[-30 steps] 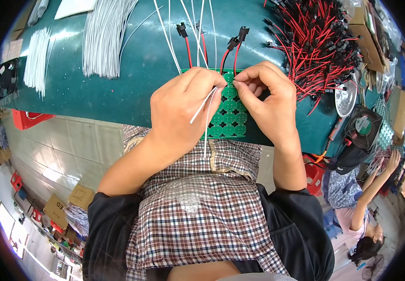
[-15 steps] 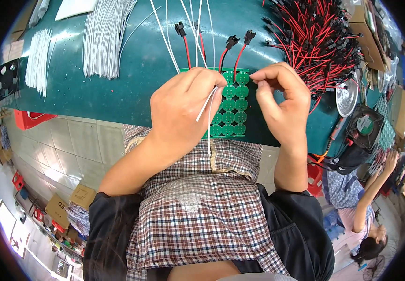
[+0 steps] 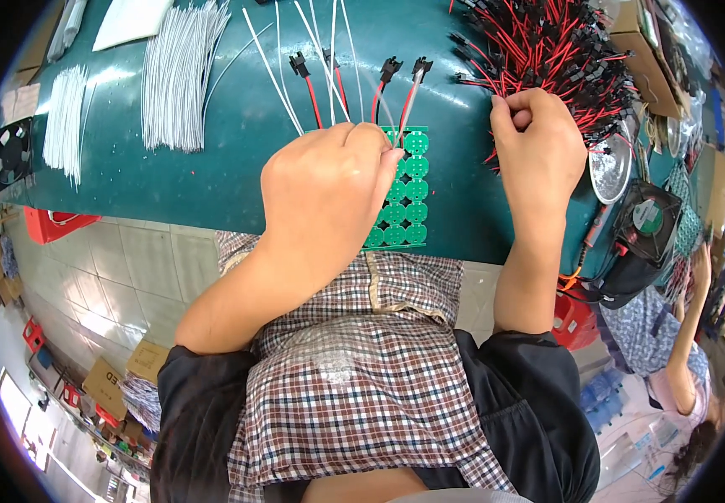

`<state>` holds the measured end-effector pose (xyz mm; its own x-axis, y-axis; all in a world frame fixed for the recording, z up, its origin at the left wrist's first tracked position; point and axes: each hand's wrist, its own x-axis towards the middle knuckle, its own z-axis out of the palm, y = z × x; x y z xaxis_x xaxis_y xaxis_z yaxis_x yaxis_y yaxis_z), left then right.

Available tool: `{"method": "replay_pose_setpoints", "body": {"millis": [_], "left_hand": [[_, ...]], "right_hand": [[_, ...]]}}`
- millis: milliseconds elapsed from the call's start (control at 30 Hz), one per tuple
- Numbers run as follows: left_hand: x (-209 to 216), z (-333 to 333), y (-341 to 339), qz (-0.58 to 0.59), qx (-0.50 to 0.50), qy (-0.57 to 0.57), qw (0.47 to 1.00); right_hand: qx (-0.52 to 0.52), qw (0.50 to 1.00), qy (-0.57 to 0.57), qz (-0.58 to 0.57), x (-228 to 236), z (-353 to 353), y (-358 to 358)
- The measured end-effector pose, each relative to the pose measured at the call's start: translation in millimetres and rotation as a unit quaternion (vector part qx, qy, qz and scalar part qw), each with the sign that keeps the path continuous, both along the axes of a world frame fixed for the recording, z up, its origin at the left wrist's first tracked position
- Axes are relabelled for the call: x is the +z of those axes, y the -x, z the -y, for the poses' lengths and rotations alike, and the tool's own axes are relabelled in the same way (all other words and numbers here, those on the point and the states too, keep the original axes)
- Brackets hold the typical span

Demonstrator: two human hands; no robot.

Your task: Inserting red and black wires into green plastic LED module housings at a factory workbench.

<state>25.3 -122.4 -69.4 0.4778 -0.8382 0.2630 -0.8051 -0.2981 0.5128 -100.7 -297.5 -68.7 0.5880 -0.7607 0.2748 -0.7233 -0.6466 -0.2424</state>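
Heap of thin red-and-black wires with black plugs (image 3: 551, 52) lies just beyond the nearer right hand (image 3: 540, 155), grip unclear; left hand (image 3: 324, 178) pinches slender white wire (image 3: 413, 95) over green circuit-board panel (image 3: 417, 189).

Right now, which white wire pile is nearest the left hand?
The longer, wider pile; it lies closer to the left hand than the shorter, narrower pile.

Bright light glares off the tabletop (image 3: 463, 201) while fisheye bends edges.
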Motion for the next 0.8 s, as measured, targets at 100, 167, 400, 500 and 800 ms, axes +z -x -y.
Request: {"method": "replay_pose_setpoints", "body": {"millis": [100,167,400,500,800], "left_hand": [[1.1,2.4,1.5,0.027,0.007,-0.012,1.0],[0.6,2.7,2.5,0.032,0.013,-0.011,0.999],[-4.6,1.4,3.3,0.048,0.017,0.005,0.999],[-1.1,-1.1,2.4,0.035,0.004,0.011,0.999],[31.5,-25.7,-9.3,-0.087,0.031,0.017,0.996]], "right_hand": [[0.001,0.999,-0.013,0.037,-1.5,0.2,2.5],[0.008,0.997,-0.021,0.072,1.5,-0.4,5.9],[-0.018,0.914,-0.271,0.302,11.7,-8.3,16.0],[0.008,0.829,-0.378,0.411,14.2,-19.7,17.0],[0.012,0.898,-0.364,0.246,-5.5,-36.3,23.4]]}}
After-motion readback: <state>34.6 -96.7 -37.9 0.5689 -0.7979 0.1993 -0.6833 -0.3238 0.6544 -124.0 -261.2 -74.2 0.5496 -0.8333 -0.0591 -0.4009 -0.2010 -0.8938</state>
